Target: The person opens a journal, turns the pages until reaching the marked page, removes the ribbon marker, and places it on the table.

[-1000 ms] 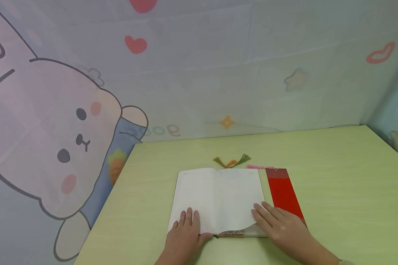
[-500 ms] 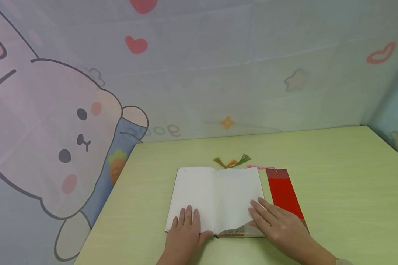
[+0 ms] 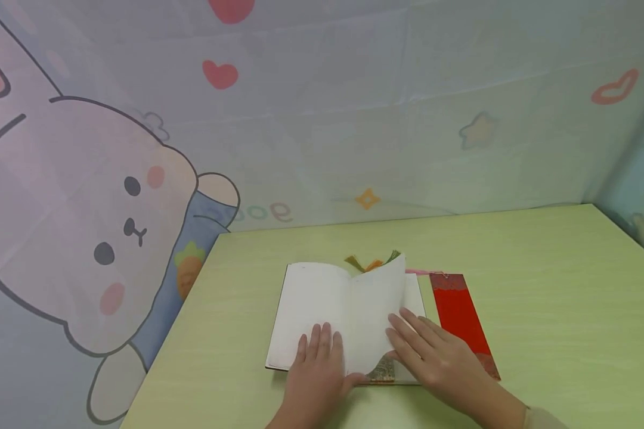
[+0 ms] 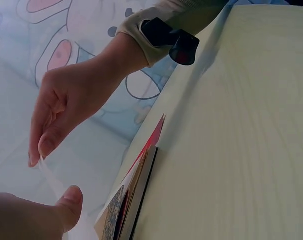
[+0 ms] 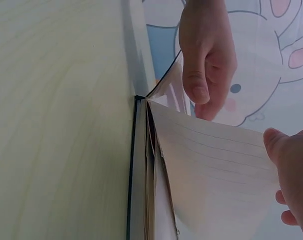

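Probably light and soft, easily creased, lifted page point(image 3: 377, 310): best taken by its outer edge | right hand point(image 3: 444, 364): pinching it | left hand point(image 3: 316, 372): fingers straight on opposite page point(image 3: 306, 301) | notebook point(image 3: 415, 293): open on table point(image 3: 558, 298), nearer far-left corner than far-right

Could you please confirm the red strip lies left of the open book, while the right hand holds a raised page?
Not quite: the head view shows the red strip right of the open book; the right hand does hold a raised page.
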The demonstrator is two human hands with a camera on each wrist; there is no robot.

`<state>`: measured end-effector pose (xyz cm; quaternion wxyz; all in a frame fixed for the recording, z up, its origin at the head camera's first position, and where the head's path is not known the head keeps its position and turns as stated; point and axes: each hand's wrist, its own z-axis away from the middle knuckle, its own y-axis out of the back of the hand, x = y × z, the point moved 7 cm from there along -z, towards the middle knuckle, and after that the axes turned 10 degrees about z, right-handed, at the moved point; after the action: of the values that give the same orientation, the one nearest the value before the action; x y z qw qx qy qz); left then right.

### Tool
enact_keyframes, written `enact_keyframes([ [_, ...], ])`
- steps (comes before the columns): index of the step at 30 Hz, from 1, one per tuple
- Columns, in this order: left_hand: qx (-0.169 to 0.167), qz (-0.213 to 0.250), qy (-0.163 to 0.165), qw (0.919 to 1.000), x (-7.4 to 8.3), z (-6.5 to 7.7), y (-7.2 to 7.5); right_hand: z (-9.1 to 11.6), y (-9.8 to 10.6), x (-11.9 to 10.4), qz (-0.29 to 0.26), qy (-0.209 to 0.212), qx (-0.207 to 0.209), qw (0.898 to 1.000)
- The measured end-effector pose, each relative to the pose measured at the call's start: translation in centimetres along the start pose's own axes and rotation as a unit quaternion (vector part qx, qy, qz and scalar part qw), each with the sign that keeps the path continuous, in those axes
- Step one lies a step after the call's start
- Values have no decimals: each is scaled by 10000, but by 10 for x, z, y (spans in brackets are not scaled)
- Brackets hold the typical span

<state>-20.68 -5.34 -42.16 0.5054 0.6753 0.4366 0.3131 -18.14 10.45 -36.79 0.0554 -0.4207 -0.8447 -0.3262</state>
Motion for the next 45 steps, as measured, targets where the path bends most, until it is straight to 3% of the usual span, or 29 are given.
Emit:
enact_keyframes([
  [5,205,175,-492,9984,18,-10,2,-5,-1,-1,-69,74,122,9999],
  [10,790,372,-935,9918,30,-17,9,-9,-2,-3,-161,250,223,9993],
  [16,1485,551,-1172,9804,28,-18,20,-11,-5,-5,-278,462,147,9984],
  [25,1872,728,-1571,9670,22,-19,30,-9,-5,2,-160,376,304,9987],
  [30,2020,758,-1433,9659,18,-19,32,-5,-8,9,-89,88,251,9996],
  [37,1814,859,-942,9751,5,-21,28,9,-15,21,-136,-282,-437,9986],
  [40,1543,686,-565,9840,-2,-22,26,15,-18,25,-61,-374,-817,9959],
  [45,991,235,116,9947,-17,-22,22,22,-20,30,-26,-459,-1051,9934],
])
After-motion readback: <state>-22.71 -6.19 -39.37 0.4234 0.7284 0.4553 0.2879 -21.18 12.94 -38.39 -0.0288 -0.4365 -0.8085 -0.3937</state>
